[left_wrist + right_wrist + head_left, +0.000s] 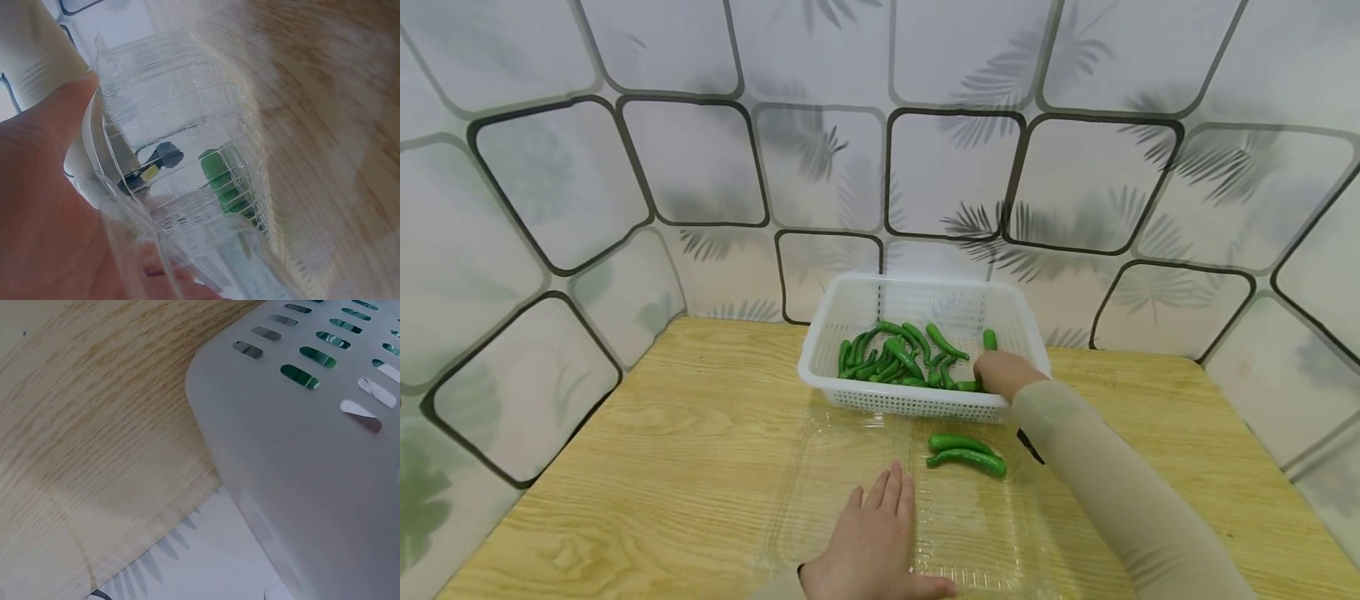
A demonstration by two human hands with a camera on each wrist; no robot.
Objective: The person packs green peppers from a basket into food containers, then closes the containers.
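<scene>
In the head view my left hand (876, 533) lies with fingers straight on a clear plastic clamshell box (842, 467). The left wrist view has the thumb at the rim of that box. Two green peppers (966, 461) lie side by side in its right half, near the far end. My right hand (1006, 372) reaches over the near rim into a white slotted basket (925, 404), at its right end. Its fingertips are hidden, so a grip cannot be made out. Green peppers touch or stand close by it, and a pile of green peppers (898, 354) fills the basket's left and middle.
The basket stands behind the box on a wooden table (700, 433). Patterned wall covering (820, 167) rises behind the table and along both sides. A dark strap (1030, 447) shows at my right wrist.
</scene>
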